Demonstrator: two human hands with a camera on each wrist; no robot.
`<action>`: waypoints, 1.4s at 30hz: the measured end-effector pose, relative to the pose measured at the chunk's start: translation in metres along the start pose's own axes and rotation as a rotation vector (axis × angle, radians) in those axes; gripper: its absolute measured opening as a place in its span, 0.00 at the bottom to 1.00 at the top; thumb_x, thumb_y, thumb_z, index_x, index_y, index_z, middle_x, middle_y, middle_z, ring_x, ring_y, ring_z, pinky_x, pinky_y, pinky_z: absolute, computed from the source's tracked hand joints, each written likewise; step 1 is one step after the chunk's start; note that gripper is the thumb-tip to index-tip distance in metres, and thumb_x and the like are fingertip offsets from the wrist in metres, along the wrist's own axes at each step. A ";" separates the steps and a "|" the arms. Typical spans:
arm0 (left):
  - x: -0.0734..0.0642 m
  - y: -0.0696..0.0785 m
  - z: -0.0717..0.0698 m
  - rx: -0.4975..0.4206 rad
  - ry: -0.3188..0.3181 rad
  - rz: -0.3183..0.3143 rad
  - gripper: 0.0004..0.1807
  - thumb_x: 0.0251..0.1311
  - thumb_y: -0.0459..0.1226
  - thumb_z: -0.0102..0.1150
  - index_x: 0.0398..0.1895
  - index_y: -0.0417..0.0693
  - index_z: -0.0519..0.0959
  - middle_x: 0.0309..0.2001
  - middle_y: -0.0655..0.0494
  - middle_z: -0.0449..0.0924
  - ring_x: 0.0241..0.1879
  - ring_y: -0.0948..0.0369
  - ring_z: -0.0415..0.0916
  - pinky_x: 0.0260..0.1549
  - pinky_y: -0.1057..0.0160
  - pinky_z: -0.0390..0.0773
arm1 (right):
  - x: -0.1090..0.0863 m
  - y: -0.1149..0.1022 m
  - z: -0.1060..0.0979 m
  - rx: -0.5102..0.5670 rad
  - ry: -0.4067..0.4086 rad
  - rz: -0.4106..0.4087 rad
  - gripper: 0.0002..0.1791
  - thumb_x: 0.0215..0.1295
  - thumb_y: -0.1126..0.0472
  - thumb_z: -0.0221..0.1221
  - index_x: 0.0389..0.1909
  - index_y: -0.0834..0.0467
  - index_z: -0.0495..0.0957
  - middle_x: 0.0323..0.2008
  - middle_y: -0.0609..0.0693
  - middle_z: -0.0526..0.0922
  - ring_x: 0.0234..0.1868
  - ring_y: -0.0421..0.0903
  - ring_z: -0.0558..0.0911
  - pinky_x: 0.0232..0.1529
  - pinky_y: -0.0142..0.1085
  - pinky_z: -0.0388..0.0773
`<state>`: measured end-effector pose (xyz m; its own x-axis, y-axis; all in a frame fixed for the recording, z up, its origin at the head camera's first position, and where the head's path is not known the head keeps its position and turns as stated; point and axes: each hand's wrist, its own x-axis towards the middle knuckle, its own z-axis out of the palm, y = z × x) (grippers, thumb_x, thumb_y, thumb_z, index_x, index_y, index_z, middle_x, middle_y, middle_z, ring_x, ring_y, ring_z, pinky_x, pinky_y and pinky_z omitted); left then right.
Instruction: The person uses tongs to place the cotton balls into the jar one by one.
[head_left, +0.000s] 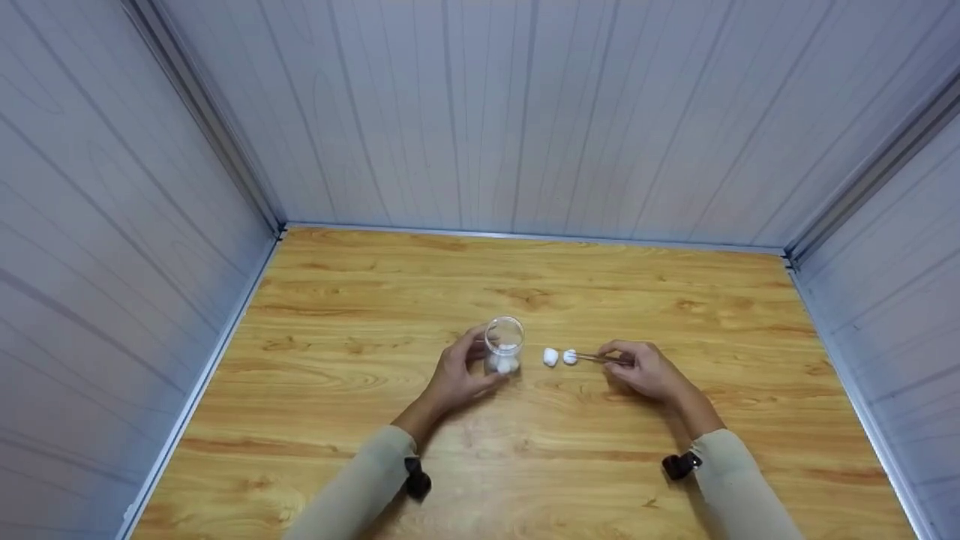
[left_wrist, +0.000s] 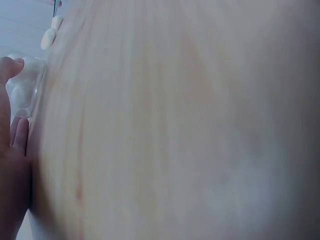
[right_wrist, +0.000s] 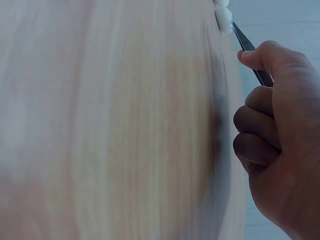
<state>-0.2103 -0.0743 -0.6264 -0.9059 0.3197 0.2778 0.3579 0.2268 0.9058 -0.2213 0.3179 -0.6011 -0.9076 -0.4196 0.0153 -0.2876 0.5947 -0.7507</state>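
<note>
My left hand (head_left: pixel 454 376) grips a clear glass jar (head_left: pixel 504 330) standing on the table, thumb on the near side and fingers round the far side. Several white cotton balls (head_left: pixel 504 364) lie in the bottom of the jar. To its right, two more rest on the wood: a nearer cotton ball (head_left: pixel 550 357) and, just beyond, another cotton ball (head_left: pixel 570 357). In my right hand (head_left: pixel 649 370) a pair of metal tweezers (head_left: pixel 591 357) is pinched, pointing left, with the tips right at the farther ball. The right wrist view shows the tweezers (right_wrist: pixel 244 39) under my thumb, other fingers curled.
The wood-grain table (head_left: pixel 525 465) is bounded by a pale panel wall (head_left: pixel 487 112) at the back and more panels on both sides. Small black cameras (head_left: pixel 417 480) sit on both wrists at the sleeve cuffs.
</note>
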 end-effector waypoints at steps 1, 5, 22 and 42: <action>0.000 0.000 0.000 -0.001 0.000 -0.001 0.45 0.59 0.31 0.84 0.79 0.38 0.72 0.67 0.35 0.85 0.66 0.38 0.87 0.70 0.45 0.89 | 0.000 0.000 0.000 -0.005 -0.001 -0.006 0.11 0.78 0.67 0.65 0.55 0.59 0.90 0.52 0.62 0.94 0.40 0.32 0.82 0.42 0.26 0.80; 0.000 0.001 0.000 -0.006 -0.008 -0.014 0.45 0.59 0.30 0.84 0.80 0.39 0.72 0.68 0.36 0.85 0.66 0.39 0.87 0.71 0.46 0.89 | -0.001 0.001 0.000 0.000 -0.009 -0.011 0.11 0.79 0.68 0.64 0.56 0.61 0.90 0.53 0.64 0.93 0.38 0.32 0.80 0.39 0.26 0.77; 0.000 -0.005 -0.001 -0.006 -0.017 0.015 0.45 0.61 0.31 0.83 0.81 0.41 0.71 0.69 0.36 0.84 0.66 0.38 0.87 0.70 0.43 0.89 | -0.003 0.002 0.003 0.036 -0.013 -0.009 0.12 0.78 0.69 0.63 0.56 0.63 0.89 0.51 0.66 0.94 0.39 0.32 0.81 0.39 0.25 0.77; 0.000 -0.001 -0.001 0.005 -0.005 -0.015 0.46 0.59 0.32 0.84 0.81 0.42 0.72 0.68 0.37 0.85 0.66 0.40 0.87 0.70 0.47 0.90 | 0.000 -0.011 -0.009 0.031 0.083 -0.029 0.11 0.79 0.69 0.63 0.56 0.63 0.90 0.25 0.53 0.85 0.20 0.30 0.65 0.22 0.27 0.63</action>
<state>-0.2114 -0.0757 -0.6271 -0.9099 0.3208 0.2629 0.3455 0.2359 0.9083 -0.2207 0.3184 -0.5869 -0.9216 -0.3773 0.0909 -0.3056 0.5610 -0.7694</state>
